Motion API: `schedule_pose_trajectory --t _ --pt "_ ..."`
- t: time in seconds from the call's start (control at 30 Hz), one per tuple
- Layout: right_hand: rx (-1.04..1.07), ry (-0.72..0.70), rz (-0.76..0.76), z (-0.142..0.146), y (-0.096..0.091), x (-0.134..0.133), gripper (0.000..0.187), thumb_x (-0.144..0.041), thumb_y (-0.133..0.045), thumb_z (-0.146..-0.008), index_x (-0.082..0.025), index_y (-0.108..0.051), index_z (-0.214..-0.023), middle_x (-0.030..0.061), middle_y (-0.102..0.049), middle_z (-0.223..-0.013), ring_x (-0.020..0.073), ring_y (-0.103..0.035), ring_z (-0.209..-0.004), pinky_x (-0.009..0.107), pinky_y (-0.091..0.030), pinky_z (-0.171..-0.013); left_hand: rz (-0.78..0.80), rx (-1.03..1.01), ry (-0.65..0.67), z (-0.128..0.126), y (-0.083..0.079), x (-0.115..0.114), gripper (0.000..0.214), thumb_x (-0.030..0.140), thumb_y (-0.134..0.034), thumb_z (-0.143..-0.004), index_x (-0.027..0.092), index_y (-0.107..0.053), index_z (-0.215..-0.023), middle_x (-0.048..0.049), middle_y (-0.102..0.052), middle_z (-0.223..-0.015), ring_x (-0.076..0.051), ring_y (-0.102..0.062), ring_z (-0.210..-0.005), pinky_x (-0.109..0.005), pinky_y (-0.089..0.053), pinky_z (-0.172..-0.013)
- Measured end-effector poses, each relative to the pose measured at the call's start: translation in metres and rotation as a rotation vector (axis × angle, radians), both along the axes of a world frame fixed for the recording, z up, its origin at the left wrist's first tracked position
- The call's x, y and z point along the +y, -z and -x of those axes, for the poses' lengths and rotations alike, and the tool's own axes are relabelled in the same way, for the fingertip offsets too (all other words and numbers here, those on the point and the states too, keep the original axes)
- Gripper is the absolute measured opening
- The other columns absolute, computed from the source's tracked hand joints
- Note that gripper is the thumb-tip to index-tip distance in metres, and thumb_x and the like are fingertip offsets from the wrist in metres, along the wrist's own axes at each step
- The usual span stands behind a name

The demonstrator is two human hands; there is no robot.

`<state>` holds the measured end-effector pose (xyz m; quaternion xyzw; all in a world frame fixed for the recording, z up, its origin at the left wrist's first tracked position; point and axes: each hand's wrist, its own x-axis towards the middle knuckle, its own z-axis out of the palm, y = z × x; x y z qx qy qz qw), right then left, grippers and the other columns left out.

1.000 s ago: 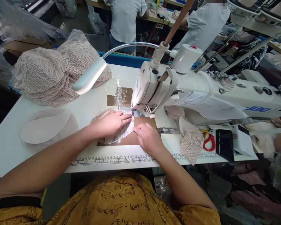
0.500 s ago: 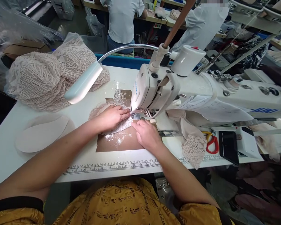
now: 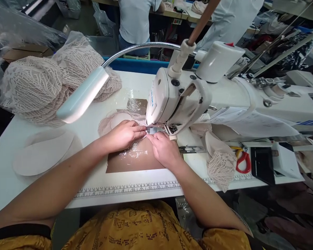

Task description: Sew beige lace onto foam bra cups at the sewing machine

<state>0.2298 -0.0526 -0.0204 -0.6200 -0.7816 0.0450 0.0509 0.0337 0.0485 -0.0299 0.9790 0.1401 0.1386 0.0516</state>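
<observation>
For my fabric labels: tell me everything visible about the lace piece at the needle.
The lace piece is pale pink and looks thin, with an openwork border around a smoother pale area. Spread low, it lies left of the sewing machine head, partly over a brown sheet. The left hand rests on it, hiding much; the right hand has fingertips at its edge; their grip is unclear.

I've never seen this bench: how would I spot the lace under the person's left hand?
Find the white sewing machine and look just left of the bottom of its head. The lace piece lies there, partly beneath the left hand. Unlike the heaped lace farther left, it has a hand on it.
</observation>
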Motion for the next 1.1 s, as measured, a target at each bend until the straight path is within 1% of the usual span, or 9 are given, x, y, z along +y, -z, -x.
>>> schedule_pose_trajectory --t 0.13,0.27,0.5,0.6,0.67,0.77,0.87,0.97,1.1 --pt "0.084 0.029 -0.008 -0.002 0.004 0.000 0.044 -0.014 -0.043 -0.091 -0.027 -0.064 -0.128 0.0061 -0.066 -0.098 0.0206 -0.056 -0.090 0.030 -0.038 -0.068 -0.018 -0.013 -0.031 -0.002 -0.001 0.005 0.034 0.015 -0.047 -0.092 0.016 -0.065 -0.122 -0.0099 -0.066 -0.126 -0.024 -0.059 -0.092 -0.038 -0.047 -0.077" --pt "0.165 0.025 -0.022 -0.004 0.006 -0.001 0.045 -0.011 -0.043 -0.089 -0.026 -0.065 -0.126 0.0054 -0.066 -0.095 0.0195 -0.057 -0.088 0.029 -0.040 -0.071 -0.011 0.005 -0.070 -0.003 -0.003 0.006 0.036 0.016 -0.047 -0.092 0.015 -0.065 -0.123 -0.0108 -0.069 -0.118 -0.025 -0.058 -0.092 -0.038 -0.046 -0.076" --pt "0.245 0.025 -0.031 -0.006 0.008 0.001 0.046 -0.009 -0.045 -0.087 -0.026 -0.067 -0.124 0.0046 -0.067 -0.100 0.0194 -0.058 -0.093 0.028 -0.044 -0.077 0.024 0.023 -0.077 -0.003 -0.005 0.006 0.038 0.014 -0.046 -0.091 0.015 -0.062 -0.126 -0.0112 -0.067 -0.122 -0.026 -0.058 -0.097 -0.041 -0.045 -0.083" --pt "0.257 0.034 -0.037 -0.006 0.007 0.001 0.042 -0.011 -0.045 -0.088 -0.026 -0.069 -0.120 0.0044 -0.069 -0.100 0.0193 -0.060 -0.092 0.028 -0.044 -0.075 0.016 0.049 -0.094 -0.002 -0.005 0.006 0.040 0.015 -0.046 -0.091 0.016 -0.061 -0.127 -0.0120 -0.064 -0.124 -0.027 -0.056 -0.105 -0.042 -0.045 -0.087" --pt "0.270 0.045 -0.053 -0.006 0.006 0.002 0.039 -0.013 -0.045 -0.089 -0.025 -0.070 -0.117 0.0044 -0.070 -0.101 0.0195 -0.061 -0.092 0.029 -0.045 -0.075 -0.004 0.080 -0.136 0.000 -0.007 0.005 0.040 0.016 -0.046 -0.091 0.016 -0.060 -0.128 -0.0132 -0.061 -0.128 -0.030 -0.054 -0.111 -0.044 -0.044 -0.090" --pt "0.315 0.048 -0.091 -0.006 0.006 0.002 0.036 -0.015 -0.046 -0.090 -0.022 -0.071 -0.115 0.0046 -0.071 -0.105 0.0193 -0.063 -0.094 0.029 -0.046 -0.078 -0.020 0.128 -0.241 0.004 -0.013 -0.001 0.038 0.021 -0.045 -0.092 0.015 -0.060 -0.127 -0.0145 -0.058 -0.131 -0.032 -0.054 -0.112 -0.045 -0.046 -0.088" --pt "0.344 0.048 -0.110 -0.008 0.007 0.001 0.035 -0.015 -0.046 -0.090 -0.022 -0.072 -0.112 0.0047 -0.071 -0.107 0.0186 -0.064 -0.093 0.028 -0.048 -0.080 -0.001 0.168 -0.309 0.006 -0.020 -0.012 0.035 0.029 -0.045 -0.095 0.014 -0.064 -0.120 -0.0150 -0.063 -0.120 -0.031 -0.059 -0.102 -0.041 -0.049 -0.077" --pt "0.344 0.034 -0.117 -0.010 0.008 0.001 0.035 -0.014 -0.046 -0.089 -0.022 -0.071 -0.111 0.0050 -0.071 -0.107 0.0187 -0.065 -0.093 0.029 -0.048 -0.081 0.043 0.162 -0.304 0.005 -0.026 -0.024 0.034 0.032 -0.044 -0.096 0.013 -0.066 -0.115 -0.0137 -0.065 -0.110 -0.026 -0.063 -0.091 -0.035 -0.050 -0.069" --pt "0.345 0.026 -0.119 -0.011 0.009 0.001 0.035 -0.014 -0.045 -0.089 -0.021 -0.071 -0.112 0.0052 -0.072 -0.104 0.0192 -0.065 -0.095 0.029 -0.049 -0.081 0.066 0.091 -0.227 -0.002 -0.025 -0.032 0.034 0.028 -0.043 -0.097 0.011 -0.067 -0.115 -0.0135 -0.066 -0.114 -0.025 -0.062 -0.095 -0.036 -0.052 -0.078"
